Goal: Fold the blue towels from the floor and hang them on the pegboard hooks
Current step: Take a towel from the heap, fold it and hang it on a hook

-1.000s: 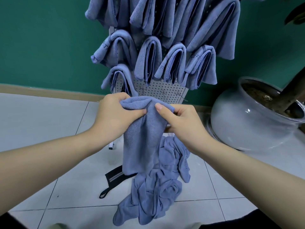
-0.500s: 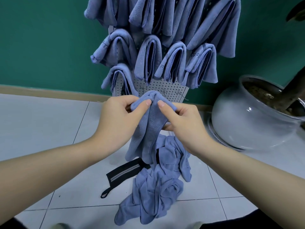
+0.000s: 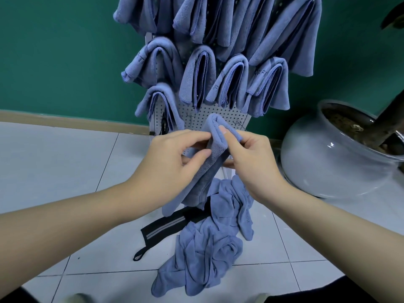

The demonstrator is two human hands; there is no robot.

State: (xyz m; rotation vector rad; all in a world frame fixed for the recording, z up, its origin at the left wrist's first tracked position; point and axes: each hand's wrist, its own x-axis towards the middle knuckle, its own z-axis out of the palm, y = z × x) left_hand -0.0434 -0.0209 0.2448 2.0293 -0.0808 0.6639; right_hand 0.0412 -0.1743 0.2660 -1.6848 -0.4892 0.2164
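A folded blue towel [image 3: 209, 162] hangs between my hands in front of the white pegboard [image 3: 209, 112]. My left hand [image 3: 172, 158] pinches its left side near the fold. My right hand [image 3: 251, 158] pinches the top fold from the right, thumb on the cloth. The fold points up toward bare hooks [image 3: 238, 124] low on the board. Several folded blue towels [image 3: 199, 75] hang on the upper hooks. A heap of loose blue towels [image 3: 207, 243] lies on the tiled floor below my hands.
A large grey ceramic plant pot [image 3: 332, 158] stands at the right, close to the pegboard. A black strap with grey stripes [image 3: 166, 229] lies on the floor beside the heap. A green wall with a tan skirting [image 3: 65, 122] is behind.
The towel has been folded narrower, and both hands have lifted it up toward the lower part of the pegboard. My fingers have shifted into a pinch at the fold.
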